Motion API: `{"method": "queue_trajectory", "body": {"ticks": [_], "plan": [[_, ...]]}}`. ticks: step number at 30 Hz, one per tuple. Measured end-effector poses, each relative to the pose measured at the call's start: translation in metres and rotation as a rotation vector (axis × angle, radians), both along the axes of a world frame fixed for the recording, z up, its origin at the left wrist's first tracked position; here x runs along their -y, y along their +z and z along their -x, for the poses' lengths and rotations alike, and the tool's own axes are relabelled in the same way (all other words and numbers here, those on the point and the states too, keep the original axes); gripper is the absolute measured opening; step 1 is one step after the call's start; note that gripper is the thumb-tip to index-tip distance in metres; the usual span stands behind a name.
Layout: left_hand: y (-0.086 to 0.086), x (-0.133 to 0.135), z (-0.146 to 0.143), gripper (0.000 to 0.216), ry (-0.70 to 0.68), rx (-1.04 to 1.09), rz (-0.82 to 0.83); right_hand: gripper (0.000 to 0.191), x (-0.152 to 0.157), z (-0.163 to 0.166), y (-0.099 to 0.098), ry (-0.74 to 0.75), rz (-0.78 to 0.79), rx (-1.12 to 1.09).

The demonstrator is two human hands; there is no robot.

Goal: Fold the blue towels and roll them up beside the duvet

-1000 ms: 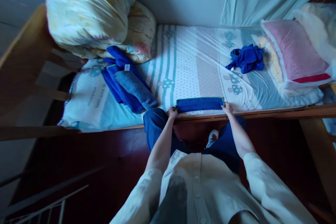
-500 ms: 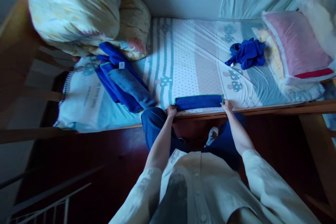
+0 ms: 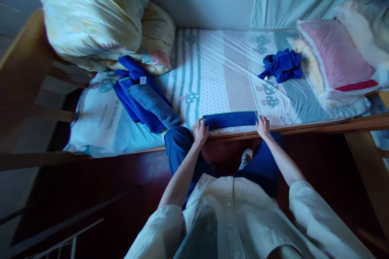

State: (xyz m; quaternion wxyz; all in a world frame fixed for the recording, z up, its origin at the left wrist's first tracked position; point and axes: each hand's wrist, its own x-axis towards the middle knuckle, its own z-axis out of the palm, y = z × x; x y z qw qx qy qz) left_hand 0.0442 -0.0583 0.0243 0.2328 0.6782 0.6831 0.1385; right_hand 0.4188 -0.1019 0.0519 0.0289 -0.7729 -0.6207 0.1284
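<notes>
A blue towel [image 3: 230, 119] folded into a narrow strip with a green edge lies along the near edge of the bed. My left hand [image 3: 200, 130] is on its left end and my right hand [image 3: 262, 126] on its right end, fingers curled onto the cloth. A stack of folded blue towels [image 3: 145, 100] lies to the left on the mattress. A crumpled blue cloth [image 3: 281, 66] lies at the far right near the pillows.
The patterned mattress [image 3: 219, 73] sits in a wooden bed frame [image 3: 304, 129]. A bundled yellowish duvet [image 3: 100, 16] fills the left end, a pink pillow [image 3: 334, 54] the right. My knees press against the frame above a dark red floor [image 3: 106, 186].
Both hands stayed at the ends of the strip. My left hand has shifted a little onto the bed and shows more of its fingers. The view has swayed slightly.
</notes>
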Motion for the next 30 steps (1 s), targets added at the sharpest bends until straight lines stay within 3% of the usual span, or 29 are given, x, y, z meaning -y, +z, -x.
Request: {"method": "queue_trajectory", "body": {"ticks": [2,5,10,18,24,30], "plan": [[0.003,0.006,-0.008,0.051,-0.241,-0.049,-0.044,0.050,0.005,0.005,0.003,0.140,-0.008,-0.001],[-0.001,0.012,-0.017,0.061,-0.391,-0.119,-0.005,0.058,0.006,0.016,0.000,0.292,0.057,0.030],[-0.017,0.009,-0.021,0.067,-0.412,-0.219,0.057,0.064,-0.006,0.036,-0.013,0.305,0.168,0.133],[-0.027,-0.013,-0.030,0.059,-0.385,-0.270,0.069,0.060,-0.029,0.049,-0.023,0.250,0.172,0.238],[-0.024,-0.017,-0.034,0.054,-0.349,-0.253,0.083,0.059,-0.031,0.053,-0.015,0.235,0.180,0.240],[-0.013,-0.001,-0.023,0.052,-0.474,-0.349,0.148,0.055,-0.010,0.050,-0.008,0.296,0.223,0.257]]}}
